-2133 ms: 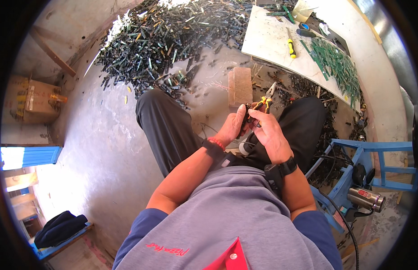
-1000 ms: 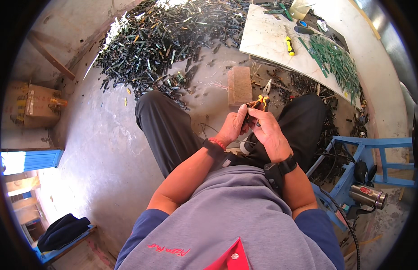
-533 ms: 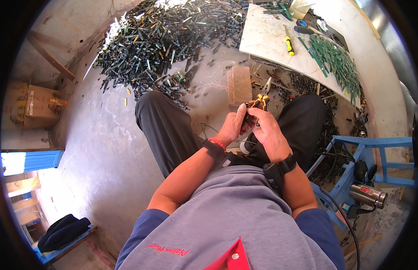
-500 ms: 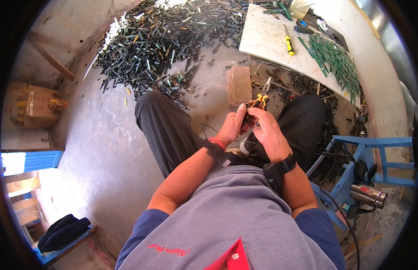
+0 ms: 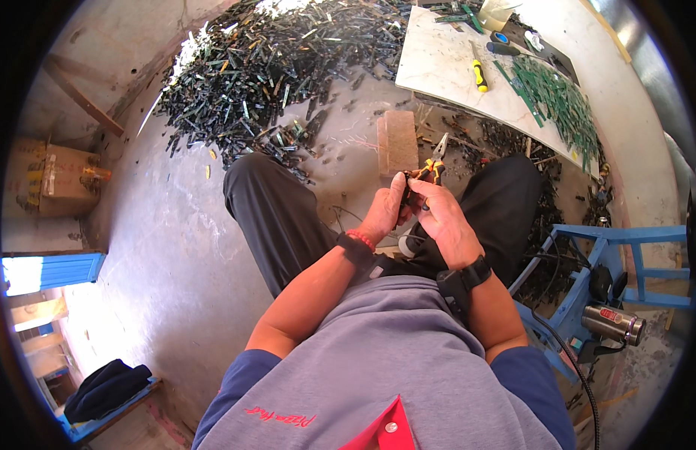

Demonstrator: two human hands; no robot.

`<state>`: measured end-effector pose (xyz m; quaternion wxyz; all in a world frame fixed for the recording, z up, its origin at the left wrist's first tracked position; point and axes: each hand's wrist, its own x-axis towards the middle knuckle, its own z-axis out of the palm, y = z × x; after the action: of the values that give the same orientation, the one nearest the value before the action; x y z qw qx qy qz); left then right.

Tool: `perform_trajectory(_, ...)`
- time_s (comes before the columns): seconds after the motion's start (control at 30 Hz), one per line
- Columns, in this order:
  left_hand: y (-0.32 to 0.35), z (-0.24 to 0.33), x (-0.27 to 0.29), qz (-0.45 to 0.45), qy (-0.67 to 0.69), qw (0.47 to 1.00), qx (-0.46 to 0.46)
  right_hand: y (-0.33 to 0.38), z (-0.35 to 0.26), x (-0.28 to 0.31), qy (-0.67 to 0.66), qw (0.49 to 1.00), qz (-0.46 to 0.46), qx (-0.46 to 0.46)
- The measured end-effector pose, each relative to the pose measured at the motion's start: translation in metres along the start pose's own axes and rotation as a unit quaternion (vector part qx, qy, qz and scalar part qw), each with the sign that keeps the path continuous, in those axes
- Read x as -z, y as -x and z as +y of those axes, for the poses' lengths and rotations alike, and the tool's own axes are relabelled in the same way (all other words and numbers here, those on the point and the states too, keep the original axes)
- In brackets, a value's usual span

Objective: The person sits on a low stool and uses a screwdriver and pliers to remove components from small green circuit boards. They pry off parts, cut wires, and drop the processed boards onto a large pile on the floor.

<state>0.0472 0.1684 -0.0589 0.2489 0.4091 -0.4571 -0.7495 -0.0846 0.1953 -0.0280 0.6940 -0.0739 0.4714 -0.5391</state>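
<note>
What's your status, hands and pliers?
Right hand closed on pliers. Left hand pinching a small dark piece at their tips, too small to identify. Nothing in the way.

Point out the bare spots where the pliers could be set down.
Bare floor left of the left knee, below the scrap pile. Bare near end of the white board, left of the yellow screwdriver. Crowded: green strips on the board's right, debris under it.
</note>
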Motion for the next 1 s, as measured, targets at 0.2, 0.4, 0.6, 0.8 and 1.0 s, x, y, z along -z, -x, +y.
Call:
perform_trajectory(0.2, -0.002, -0.005, 0.002, -0.003, -0.013, 1.0, 0.007, -0.001, 0.001, 0.001, -0.02, 1.0, 0.001, -0.02)
perform_trajectory(0.4, -0.002, -0.004, 0.001, -0.004, -0.014, 1.0, 0.0, 0.0, 0.001, 0.0, -0.029, 0.999, -0.005, -0.024)
perform_trajectory(0.6, 0.001, -0.002, 0.0, -0.004, -0.01, 1.0, -0.002, -0.011, 0.003, 0.007, -0.017, 1.0, -0.006, -0.019)
perform_trajectory(0.8, 0.003, 0.001, -0.002, -0.009, -0.012, 1.0, -0.011, -0.012, 0.004, 0.007, -0.018, 1.0, 0.004, -0.025)
perform_trajectory(1.0, 0.003, -0.001, -0.002, -0.007, -0.02, 1.0, -0.009, -0.007, 0.001, 0.006, 0.007, 1.0, 0.0, -0.025)
